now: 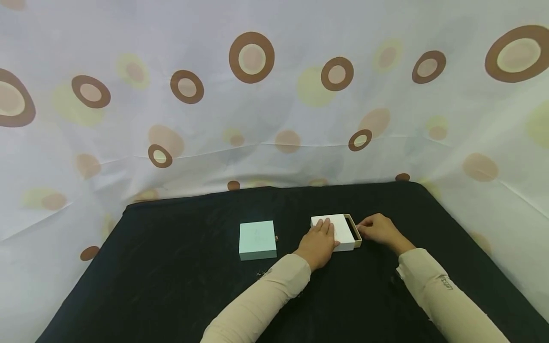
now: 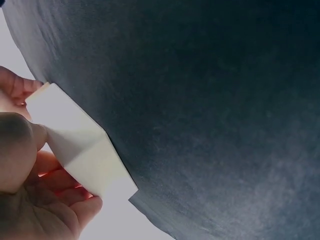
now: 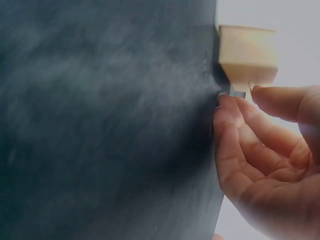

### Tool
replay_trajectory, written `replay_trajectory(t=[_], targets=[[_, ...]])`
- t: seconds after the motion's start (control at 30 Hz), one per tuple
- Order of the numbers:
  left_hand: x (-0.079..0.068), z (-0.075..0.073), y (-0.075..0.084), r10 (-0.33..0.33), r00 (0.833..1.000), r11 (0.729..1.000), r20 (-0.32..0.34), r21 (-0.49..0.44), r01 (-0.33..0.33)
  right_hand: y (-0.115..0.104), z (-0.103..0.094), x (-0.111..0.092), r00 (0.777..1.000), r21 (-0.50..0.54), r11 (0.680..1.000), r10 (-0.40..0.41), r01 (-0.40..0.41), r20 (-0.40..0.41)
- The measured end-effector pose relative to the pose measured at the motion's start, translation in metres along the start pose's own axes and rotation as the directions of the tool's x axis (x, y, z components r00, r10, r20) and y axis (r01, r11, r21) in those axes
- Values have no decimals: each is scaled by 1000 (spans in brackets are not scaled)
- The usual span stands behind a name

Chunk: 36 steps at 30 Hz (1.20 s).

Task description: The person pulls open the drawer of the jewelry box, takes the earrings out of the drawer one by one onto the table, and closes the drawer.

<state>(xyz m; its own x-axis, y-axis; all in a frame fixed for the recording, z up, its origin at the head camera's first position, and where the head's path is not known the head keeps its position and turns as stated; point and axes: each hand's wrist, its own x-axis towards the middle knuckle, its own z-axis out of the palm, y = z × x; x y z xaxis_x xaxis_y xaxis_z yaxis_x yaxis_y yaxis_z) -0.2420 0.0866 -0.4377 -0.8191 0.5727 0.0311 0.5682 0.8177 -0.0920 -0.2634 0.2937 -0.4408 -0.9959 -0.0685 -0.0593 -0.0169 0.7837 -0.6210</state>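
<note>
Steadying white box (image 1: 343, 232): left hand (image 1: 317, 245) clamped on it, likely so it stays put; right hand (image 1: 380, 229) pinching tab (image 3: 250, 89) of part-open drawer (image 1: 358, 244); teal box (image 1: 257, 237) nearby.

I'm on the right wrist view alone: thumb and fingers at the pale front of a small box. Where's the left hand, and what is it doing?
Observer: The left hand holds the white box, its fingers lying across the top.
Operator: Is the box open at all?
Observer: Partway. The head view shows the drawer sticking out of the white cover, with a dark inside showing.
Operator: Understood. Any other box around that I should keep clear of?
Observer: One: a mint-green box lies to the left of the white one, with a gap between them.
</note>
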Motion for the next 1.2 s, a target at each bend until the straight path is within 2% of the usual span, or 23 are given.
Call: replay_trajectory(t=[0.17,0.43,0.73,1.2], targets=[[-1,5,-2,15,1000,1000,-22,13,-15,-5,10,0,1000,-47,999,17,-18,-24],[-5,11,-5,48,998,997,-44,62,-45,-12,21,-6,993,-94,995,33,-45,-117],[0,12,-4,64,994,996,-94,73,-58,-10,14,-6,989,-107,992,54,-69,-135],[3,4,-6,72,993,996,-96,67,-66,-7,0,-6,987,-118,991,42,-61,-158]])
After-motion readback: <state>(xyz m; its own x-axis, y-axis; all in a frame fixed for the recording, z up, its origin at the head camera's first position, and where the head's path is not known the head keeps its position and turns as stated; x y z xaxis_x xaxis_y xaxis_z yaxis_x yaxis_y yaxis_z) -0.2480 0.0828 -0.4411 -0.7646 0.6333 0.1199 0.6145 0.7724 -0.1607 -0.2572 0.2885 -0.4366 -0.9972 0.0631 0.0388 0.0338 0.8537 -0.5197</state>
